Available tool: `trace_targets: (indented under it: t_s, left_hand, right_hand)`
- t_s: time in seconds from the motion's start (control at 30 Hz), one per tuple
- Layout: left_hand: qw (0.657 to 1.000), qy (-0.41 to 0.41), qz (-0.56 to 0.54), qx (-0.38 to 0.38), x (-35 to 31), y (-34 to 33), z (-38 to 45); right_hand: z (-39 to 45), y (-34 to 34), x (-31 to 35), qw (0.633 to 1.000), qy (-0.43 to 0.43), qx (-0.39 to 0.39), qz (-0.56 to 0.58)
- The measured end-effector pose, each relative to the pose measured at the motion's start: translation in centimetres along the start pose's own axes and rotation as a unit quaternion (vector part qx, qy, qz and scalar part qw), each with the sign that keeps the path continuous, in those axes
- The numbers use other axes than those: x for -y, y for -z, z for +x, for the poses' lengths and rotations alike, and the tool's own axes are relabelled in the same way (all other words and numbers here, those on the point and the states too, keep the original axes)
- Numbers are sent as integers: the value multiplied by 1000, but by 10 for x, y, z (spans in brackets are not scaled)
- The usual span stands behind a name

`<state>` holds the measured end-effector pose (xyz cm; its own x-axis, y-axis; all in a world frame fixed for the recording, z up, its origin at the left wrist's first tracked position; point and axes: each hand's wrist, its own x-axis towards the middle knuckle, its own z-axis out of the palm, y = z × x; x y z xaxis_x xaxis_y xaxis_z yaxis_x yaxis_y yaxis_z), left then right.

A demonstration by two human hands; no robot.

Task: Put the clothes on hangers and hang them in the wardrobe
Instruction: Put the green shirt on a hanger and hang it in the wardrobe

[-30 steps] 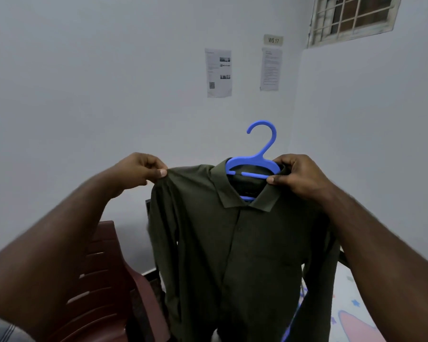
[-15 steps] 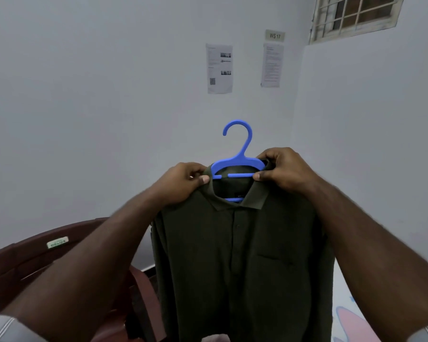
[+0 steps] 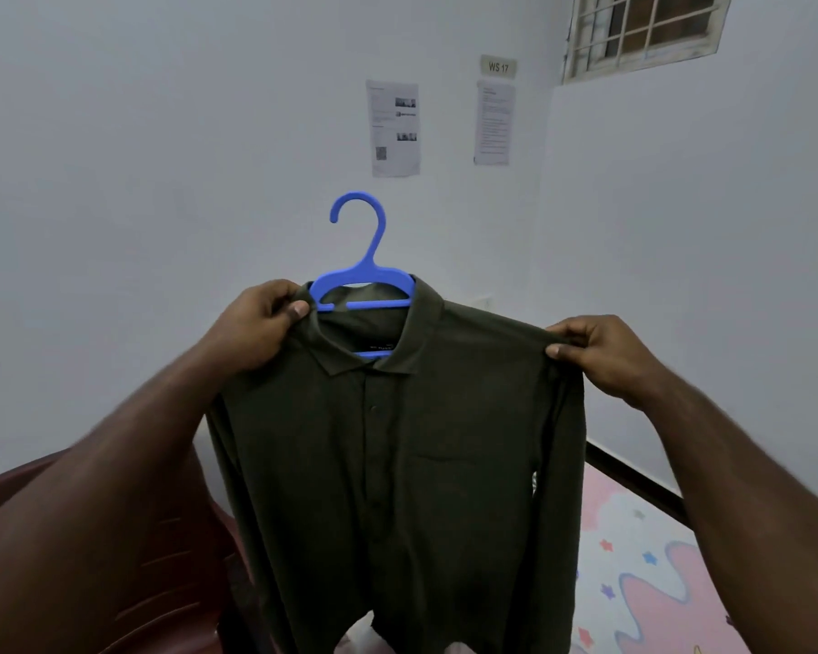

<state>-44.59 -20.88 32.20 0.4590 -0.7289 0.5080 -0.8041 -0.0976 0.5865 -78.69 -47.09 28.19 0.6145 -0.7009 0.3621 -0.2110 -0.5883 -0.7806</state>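
A dark olive long-sleeved shirt (image 3: 397, 464) hangs in front of me on a blue plastic hanger (image 3: 362, 276), whose hook stands up above the collar. My left hand (image 3: 256, 328) grips the collar and the hanger's left end. My right hand (image 3: 600, 351) pinches the shirt's right shoulder seam, out at the sleeve top. The hanger's arms are hidden inside the shirt. No wardrobe is in view.
A dark red plastic chair (image 3: 171, 559) stands low on the left behind my arm. A bed with a pink star-print sheet (image 3: 652, 573) and a dark frame lies at the lower right. White walls with two taped papers (image 3: 393, 127) face me.
My right hand has left the collar and slid out to the right shoulder seam. My left hand stays at the collar. The shirt now hangs wider and squarer.
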Motion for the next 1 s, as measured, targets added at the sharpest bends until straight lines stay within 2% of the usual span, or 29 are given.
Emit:
trace_targets:
  t_s: [0.07, 0.17, 0.3, 0.43, 0.5, 0.6, 0.7, 0.83, 1.0]
  left_hand:
    - [1000, 3, -1, 1, 2, 5, -1]
    - [1000, 16, -2, 7, 4, 5, -3]
    - [999, 35, -7, -10, 7, 7, -6]
    - [999, 46, -16, 2, 3, 11, -8]
    - [998, 52, -33, 8, 0, 13, -10]
    - [995, 74, -66, 26, 0, 20, -14]
    - [991, 81, -105, 22, 0, 29, -18]
    - [986, 95, -133, -36, 10, 43, -23]
    - [964, 160, -195, -86, 56, 52, -54]
  right_hand:
    - [5, 0, 2, 1000, 13, -13, -22]
    - [11, -8, 7, 995, -2, 40, -94]
    - [19, -15, 23, 995, 44, -77, 38]
    - [20, -44, 33, 997, 38, 39, 49]
    - [20, -54, 35, 996, 42, 54, 60]
    - [22, -60, 35, 985, 39, 62, 155]
    - [25, -65, 37, 979, 42, 50, 194]
    - [27, -70, 45, 969, 44, 35, 241]
    - [32, -63, 50, 959, 43, 34, 277]
